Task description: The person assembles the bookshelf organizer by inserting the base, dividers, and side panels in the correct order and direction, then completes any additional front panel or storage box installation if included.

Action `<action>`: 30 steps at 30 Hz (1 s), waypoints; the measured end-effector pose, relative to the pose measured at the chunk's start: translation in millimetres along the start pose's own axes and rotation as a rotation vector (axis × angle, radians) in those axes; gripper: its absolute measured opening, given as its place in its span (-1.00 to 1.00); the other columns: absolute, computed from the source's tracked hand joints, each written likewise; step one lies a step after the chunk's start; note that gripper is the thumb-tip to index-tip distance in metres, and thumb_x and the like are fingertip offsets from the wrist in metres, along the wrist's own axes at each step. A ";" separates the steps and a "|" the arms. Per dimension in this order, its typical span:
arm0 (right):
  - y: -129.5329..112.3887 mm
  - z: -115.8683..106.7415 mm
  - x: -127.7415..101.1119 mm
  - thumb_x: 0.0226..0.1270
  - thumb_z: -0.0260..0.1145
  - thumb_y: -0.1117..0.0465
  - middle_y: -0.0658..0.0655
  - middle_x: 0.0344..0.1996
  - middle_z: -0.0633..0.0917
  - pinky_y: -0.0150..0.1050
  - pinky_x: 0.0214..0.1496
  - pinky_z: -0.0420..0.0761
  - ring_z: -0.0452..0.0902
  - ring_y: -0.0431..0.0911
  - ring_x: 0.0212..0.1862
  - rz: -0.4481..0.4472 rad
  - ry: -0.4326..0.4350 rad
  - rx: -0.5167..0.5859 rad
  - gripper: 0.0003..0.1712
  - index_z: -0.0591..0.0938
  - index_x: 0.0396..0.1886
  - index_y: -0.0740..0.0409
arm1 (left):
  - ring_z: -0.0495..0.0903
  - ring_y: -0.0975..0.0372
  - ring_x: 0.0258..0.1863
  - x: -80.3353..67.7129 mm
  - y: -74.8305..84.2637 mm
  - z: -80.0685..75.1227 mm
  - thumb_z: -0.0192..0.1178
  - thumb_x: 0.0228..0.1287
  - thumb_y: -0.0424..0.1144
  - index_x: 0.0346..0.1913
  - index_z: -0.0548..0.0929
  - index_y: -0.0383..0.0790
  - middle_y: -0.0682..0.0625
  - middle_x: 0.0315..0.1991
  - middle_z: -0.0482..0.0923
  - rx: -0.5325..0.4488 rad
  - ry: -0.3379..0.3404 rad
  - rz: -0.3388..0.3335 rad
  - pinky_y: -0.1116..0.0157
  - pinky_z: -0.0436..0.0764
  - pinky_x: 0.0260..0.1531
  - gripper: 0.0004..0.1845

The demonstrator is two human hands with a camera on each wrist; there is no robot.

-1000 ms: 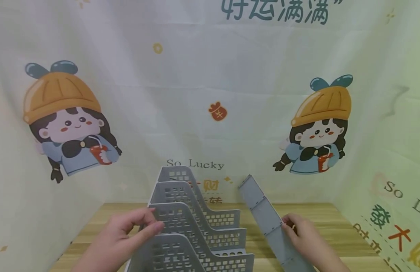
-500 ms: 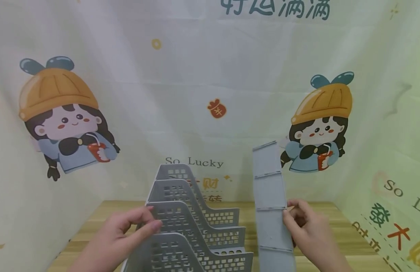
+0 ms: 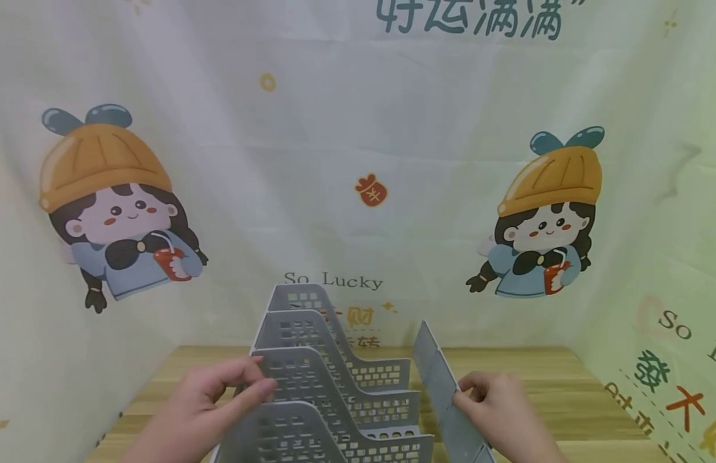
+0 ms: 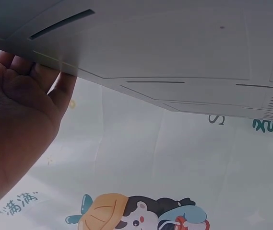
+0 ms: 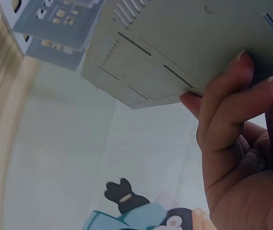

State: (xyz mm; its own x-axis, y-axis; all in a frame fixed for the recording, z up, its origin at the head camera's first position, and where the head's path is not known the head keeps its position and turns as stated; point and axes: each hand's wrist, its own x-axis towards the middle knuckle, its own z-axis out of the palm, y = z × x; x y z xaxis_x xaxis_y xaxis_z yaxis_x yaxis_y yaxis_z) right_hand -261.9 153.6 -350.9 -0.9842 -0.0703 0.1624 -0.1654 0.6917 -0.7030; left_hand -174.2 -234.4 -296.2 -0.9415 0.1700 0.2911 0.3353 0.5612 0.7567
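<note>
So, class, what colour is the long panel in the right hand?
Grey; the panel shows best in the head view.

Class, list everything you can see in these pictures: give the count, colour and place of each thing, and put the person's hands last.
File rack: one, grey, four perforated dividers, standing mid-table.
Side panel: one, grey, long and flat, tilted, right of the rack.
Table: one, light wood, under the rack.
Backdrop cloth: one, pale green-white with cartoon girls in orange hats, behind and at both sides.
Left hand: one, holds the rack's left edge.
Right hand: one, grips the side panel.
</note>
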 end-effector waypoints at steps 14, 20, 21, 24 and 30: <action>1.7 20.2 -1.8 0.29 0.34 0.31 0.01 -0.69 0.59 -0.27 -0.63 0.44 0.37 -0.16 -0.70 -0.005 -0.037 0.080 -0.87 0.81 -0.32 0.17 | 0.56 -0.13 0.44 1.4 0.6 0.3 0.21 0.62 -0.08 -0.24 0.67 -0.11 0.15 -0.30 0.73 -0.017 -0.020 0.022 -0.03 0.62 0.37 -0.76; 1.0 17.6 -2.2 0.28 0.34 0.33 0.00 -0.69 0.59 -0.29 -0.56 0.42 0.37 -0.15 -0.64 -0.005 -0.027 0.075 -0.86 0.82 -0.32 0.17 | 0.57 -0.10 0.43 0.8 -2.6 1.9 0.21 0.61 -0.08 -0.24 0.69 -0.07 0.20 -0.30 0.75 0.008 -0.014 0.039 0.20 0.65 0.30 -0.78; 1.0 17.2 -2.1 0.28 0.34 0.34 0.00 -0.69 0.59 -0.30 -0.54 0.42 0.38 -0.14 -0.62 -0.006 -0.023 0.068 -0.86 0.82 -0.32 0.18 | 0.57 -0.11 0.43 0.8 -2.8 2.1 0.21 0.62 -0.08 -0.24 0.69 -0.07 0.20 -0.30 0.75 0.002 -0.016 0.035 0.14 0.65 0.31 -0.78; 0.9 15.7 -1.4 0.28 0.35 0.35 -0.01 -0.66 0.62 -0.31 -0.50 0.47 0.43 -0.14 -0.57 -0.007 -0.013 0.050 -0.86 0.83 -0.31 0.19 | 0.57 -0.11 0.43 0.8 -2.8 2.3 0.20 0.62 -0.08 -0.24 0.68 -0.08 0.19 -0.30 0.74 -0.005 -0.020 0.034 -0.01 0.65 0.34 -0.77; 1.6 12.2 -0.5 0.30 0.35 0.34 -0.01 -0.62 0.69 -0.29 -0.44 0.53 0.49 -0.14 -0.54 -0.024 -0.024 0.036 -0.84 0.84 -0.23 0.21 | 0.59 -0.12 0.40 0.4 -3.1 1.2 0.20 0.62 -0.11 -0.26 0.66 -0.08 0.17 -0.32 0.71 -0.009 -0.013 0.057 0.13 0.67 0.29 -0.78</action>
State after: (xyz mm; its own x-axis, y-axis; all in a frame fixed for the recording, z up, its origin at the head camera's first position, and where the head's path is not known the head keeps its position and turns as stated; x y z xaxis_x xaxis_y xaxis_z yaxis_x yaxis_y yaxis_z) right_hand -262.5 146.0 -360.6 -0.9811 -0.1043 0.1631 -0.1908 0.6632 -0.7237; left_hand -175.6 -235.1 -299.1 -0.9214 0.2120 0.3258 0.3882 0.5435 0.7443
